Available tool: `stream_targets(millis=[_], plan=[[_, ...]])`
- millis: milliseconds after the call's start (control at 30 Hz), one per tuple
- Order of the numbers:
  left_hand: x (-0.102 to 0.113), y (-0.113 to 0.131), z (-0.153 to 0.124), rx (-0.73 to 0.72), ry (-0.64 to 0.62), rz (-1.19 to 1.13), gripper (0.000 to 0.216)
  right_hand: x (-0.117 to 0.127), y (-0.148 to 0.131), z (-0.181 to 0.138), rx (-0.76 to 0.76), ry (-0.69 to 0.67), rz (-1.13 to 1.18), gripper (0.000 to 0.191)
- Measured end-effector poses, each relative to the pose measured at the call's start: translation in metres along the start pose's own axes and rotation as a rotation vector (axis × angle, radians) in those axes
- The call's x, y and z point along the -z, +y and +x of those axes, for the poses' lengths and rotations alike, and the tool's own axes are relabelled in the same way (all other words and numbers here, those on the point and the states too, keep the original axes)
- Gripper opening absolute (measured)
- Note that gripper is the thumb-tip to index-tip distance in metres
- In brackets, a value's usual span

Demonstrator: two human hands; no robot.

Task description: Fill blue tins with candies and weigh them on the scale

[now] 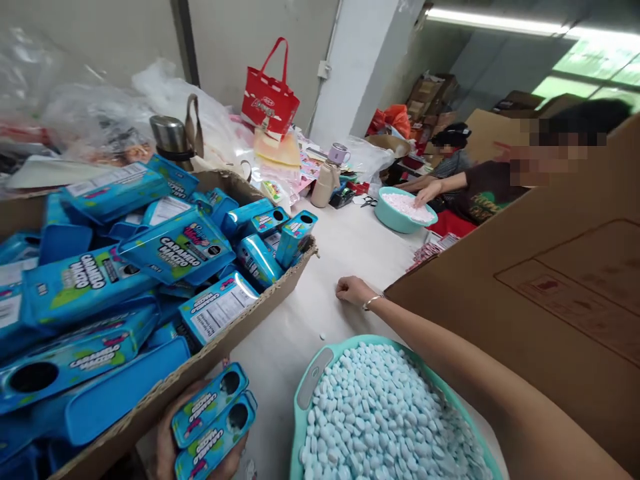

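My left hand [167, 427] is wrapped round two small blue candy boxes [215, 433], held side by side. Each box has a round hole at its upper end, and pale candies seem to show inside. My right hand [355, 291], with a bracelet at the wrist, is low over the white table beyond the basin. Its fingers are curled in, and whatever they may hold is hidden. Below my right forearm sits a turquoise basin [300, 427] full of pale blue candies [380, 407]. One loose candy [323, 337] lies on the table by its handle.
A cardboard carton [280, 303] heaped with blue candy boxes [177, 247] stands at left. A large cardboard box [565, 300] borders the right side. Across the table [345, 247], a co-worker's hand [425, 193] is at another basin [395, 220]. A bottle [325, 183] and scissors [369, 201] lie behind.
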State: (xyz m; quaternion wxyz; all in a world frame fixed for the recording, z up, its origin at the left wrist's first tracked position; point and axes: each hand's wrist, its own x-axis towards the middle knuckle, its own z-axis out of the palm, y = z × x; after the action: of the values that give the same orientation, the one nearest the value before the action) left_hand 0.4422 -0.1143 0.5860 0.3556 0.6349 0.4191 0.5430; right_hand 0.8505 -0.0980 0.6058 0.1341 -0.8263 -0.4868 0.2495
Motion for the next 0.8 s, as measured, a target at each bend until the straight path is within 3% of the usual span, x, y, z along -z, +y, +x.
stream_targets(millis=[167, 267, 367, 467, 600, 700, 800], plan=[[0.009, -0.013, -0.001, -0.079, -0.118, 0.031, 0.069, -0.018, -0.037, -0.02, 0.185, -0.386, 0.067, 0.013], [0.013, -0.019, 0.001, -0.107, -0.172, 0.048, 0.08, -0.028, -0.056, -0.03, 0.327, -0.477, -0.064, 0.018], [0.013, -0.02, 0.001, -0.114, -0.205, 0.024, 0.083, -0.033, -0.067, -0.032, 0.41, -0.468, -0.25, 0.011], [0.011, -0.018, 0.002, -0.136, -0.204, 0.016, 0.087, -0.032, -0.07, -0.028, 0.401, -0.474, -0.303, 0.016], [0.009, -0.015, 0.002, -0.122, -0.199, -0.058, 0.088, -0.007, -0.071, -0.036, 0.346, -0.426, -0.298, 0.015], [0.007, -0.011, 0.003, -0.114, -0.185, -0.122, 0.083, 0.032, -0.071, -0.072, 0.253, -0.313, -0.193, 0.01], [0.006, -0.005, 0.004, -0.11, -0.161, -0.148, 0.078, 0.061, -0.073, -0.136, 0.2, -0.243, -0.058, 0.008]])
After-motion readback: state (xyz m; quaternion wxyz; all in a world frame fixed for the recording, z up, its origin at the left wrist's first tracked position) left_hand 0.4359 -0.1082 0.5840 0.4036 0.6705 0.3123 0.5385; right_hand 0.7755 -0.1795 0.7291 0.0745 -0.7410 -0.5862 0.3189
